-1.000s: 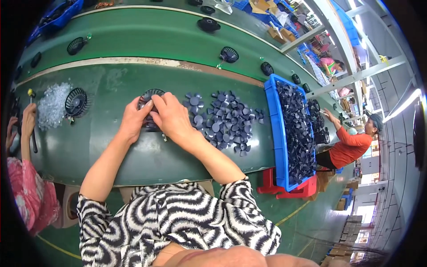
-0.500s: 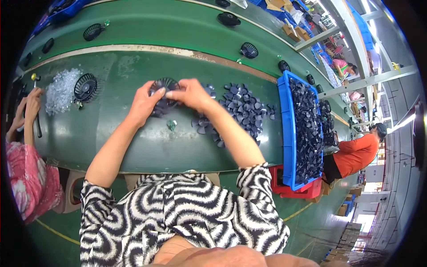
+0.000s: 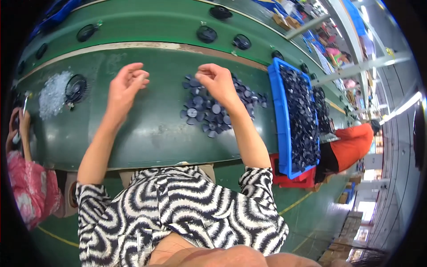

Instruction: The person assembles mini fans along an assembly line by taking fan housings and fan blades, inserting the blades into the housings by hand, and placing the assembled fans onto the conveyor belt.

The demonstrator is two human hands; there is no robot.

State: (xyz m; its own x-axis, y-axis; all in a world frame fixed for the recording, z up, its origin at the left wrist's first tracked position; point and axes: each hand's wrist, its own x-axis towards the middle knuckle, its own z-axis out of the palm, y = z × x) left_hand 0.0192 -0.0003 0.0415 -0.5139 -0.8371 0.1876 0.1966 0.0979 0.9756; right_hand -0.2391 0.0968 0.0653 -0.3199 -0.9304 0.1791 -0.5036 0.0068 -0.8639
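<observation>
My left hand (image 3: pixel 126 86) hovers over the green worktable (image 3: pixel 147 133), fingers loosely bent and apart, nothing in them. My right hand (image 3: pixel 218 84) is above the left part of a pile of dark fan blades (image 3: pixel 213 111); its thumb and fingers stand apart and I see nothing between them. Beyond my hands, a round black fan housing (image 3: pixel 207 34) with a small green and white part beside it lies on the green conveyor belt (image 3: pixel 151 29).
More black housings, one of them a fan housing (image 3: pixel 241 42), lie along the belt. A blue crate (image 3: pixel 284 129) full of dark blades stands at right on a red stool (image 3: pixel 291 178). At left are small clear pieces (image 3: pixel 53 95), another caged fan (image 3: pixel 76 88) and a co-worker's hands (image 3: pixel 20 124).
The fan housing between my hands has left them, and one now lies on the belt ahead. My hands have moved apart, the right one over the blades. The small green part is gone from the table.
</observation>
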